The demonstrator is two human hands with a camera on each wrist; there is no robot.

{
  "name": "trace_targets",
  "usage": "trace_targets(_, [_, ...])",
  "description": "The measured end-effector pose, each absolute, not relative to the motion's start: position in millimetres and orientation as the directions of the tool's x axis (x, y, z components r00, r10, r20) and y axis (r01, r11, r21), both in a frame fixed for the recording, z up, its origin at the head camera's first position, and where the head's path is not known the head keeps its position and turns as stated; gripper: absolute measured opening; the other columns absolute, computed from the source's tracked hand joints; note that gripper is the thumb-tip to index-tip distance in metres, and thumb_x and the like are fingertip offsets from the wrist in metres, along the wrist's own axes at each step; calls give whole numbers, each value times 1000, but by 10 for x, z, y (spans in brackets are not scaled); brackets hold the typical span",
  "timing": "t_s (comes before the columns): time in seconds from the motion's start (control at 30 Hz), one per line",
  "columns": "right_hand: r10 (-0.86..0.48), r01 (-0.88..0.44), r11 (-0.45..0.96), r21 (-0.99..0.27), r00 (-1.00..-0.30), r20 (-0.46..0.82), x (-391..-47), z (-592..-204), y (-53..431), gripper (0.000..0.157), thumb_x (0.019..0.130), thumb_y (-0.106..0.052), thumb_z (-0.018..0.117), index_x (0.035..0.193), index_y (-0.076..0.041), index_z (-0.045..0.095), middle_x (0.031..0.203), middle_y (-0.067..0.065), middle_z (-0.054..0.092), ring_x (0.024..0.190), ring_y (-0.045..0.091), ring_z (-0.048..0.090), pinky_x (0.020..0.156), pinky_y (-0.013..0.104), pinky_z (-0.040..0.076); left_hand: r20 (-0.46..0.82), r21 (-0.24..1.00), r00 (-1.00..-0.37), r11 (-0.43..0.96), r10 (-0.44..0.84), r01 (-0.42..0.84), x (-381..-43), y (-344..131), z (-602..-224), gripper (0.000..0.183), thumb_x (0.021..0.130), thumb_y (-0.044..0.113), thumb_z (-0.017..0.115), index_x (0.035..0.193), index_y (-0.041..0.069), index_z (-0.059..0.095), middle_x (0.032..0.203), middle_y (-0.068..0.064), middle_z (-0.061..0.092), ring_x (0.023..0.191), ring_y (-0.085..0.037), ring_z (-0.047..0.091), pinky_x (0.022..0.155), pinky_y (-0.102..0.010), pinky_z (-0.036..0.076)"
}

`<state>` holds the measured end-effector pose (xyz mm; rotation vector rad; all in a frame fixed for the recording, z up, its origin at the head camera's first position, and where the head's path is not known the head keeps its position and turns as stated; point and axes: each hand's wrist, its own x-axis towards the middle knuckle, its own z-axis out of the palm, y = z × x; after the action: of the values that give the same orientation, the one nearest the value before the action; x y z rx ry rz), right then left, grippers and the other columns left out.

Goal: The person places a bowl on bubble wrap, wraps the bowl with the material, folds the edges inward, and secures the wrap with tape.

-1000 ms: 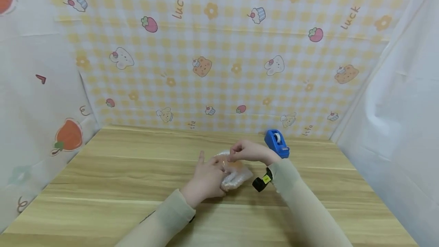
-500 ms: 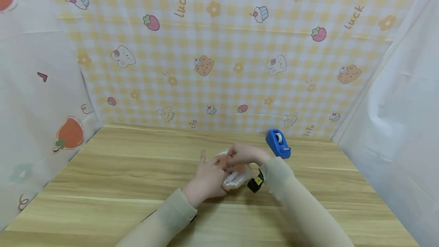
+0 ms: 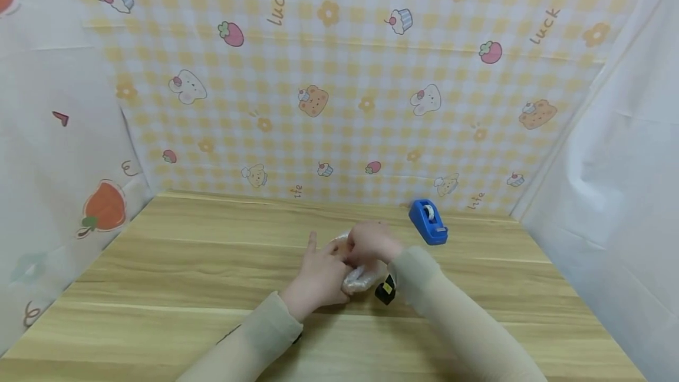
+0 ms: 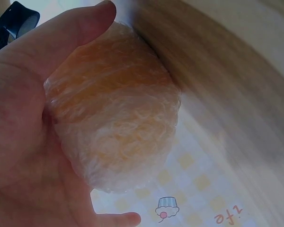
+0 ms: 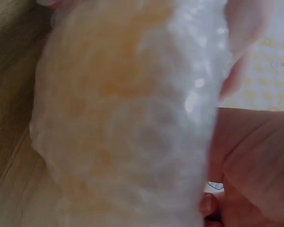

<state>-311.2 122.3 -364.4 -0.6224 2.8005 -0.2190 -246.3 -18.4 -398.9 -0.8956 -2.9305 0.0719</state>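
A bundle of bubble wrap [image 3: 361, 279] with something orange inside rests on the wooden table, between both hands. My left hand [image 3: 318, 279] grips it from the left; its thumb and palm lie along the wrap in the left wrist view, where the wrapped bundle [image 4: 118, 109] shows its orange contents, and one finger points away. My right hand [image 3: 373, 241] is over the bundle's far right side with fingers curled down against it. In the right wrist view the wrap [image 5: 132, 109] fills the middle, blurred, and what the right fingertips pinch or press is hidden.
A blue tape dispenser [image 3: 428, 221] with a roll of tape stands behind the right hand, close to the back wall. A yellow checked cloth [image 3: 339, 134] covers that wall, and white cloth hangs at both sides. Black wrist cameras [image 3: 385, 290] hang beneath the sleeves.
My right hand has moved a little left and turned over the bundle, from a pinch at its top to curled fingers against it. My left hand keeps its hold, nearly still.
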Motion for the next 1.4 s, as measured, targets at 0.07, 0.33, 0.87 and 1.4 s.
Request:
trace_targets(0.07, [-426, -392, 901, -184, -879, -214, -3105, -3643, 1212, 33, 82, -37, 71, 56, -20, 62, 57, -7, 57, 62, 15, 52, 99, 51, 32, 63, -66, -826, 828, 560, 556, -2461, -184, -3987, 41, 71, 55, 77, 107, 36, 73, 141, 11, 50, 137, -20, 32, 108, -70, 10])
trace_targets(0.33, [-415, -396, 909, -127, -890, -192, -3121, -3684, 1196, 37, 84, -37, 69, 53, -20, 59, 59, -7, 57, 69, 14, 52, 110, 63, 19, 65, -59, -824, 826, 563, 560, -2456, -184, -3978, 39, 71, 54, 77, 105, 37, 73, 139, 10, 53, 137, -21, 33, 108, -70, 10])
trace_targets(0.87, [-436, -445, 892, 80, -894, -106, -3120, -3733, 1112, 22, 80, -35, 72, 64, -24, 63, 79, -7, 63, 79, 16, 56, 91, 51, 43, 107, -87, -812, 819, 574, 567, -2460, -184, -4005, 38, 75, 53, 73, 104, 28, 75, 142, 2, 49, 135, -23, 37, 107, -69, 15])
trace_targets(1.4, [-409, -415, 893, 175, -910, -67, -3046, -3727, 1074, 25, 85, -40, 68, 71, -20, 64, 84, -2, 62, 86, 20, 56, 88, 49, 43, 133, -55, -804, 815, 579, 577, -2453, -177, -3993, 33, 74, 47, 74, 92, 20, 75, 140, 3, 53, 135, -22, 36, 107, -69, 16])
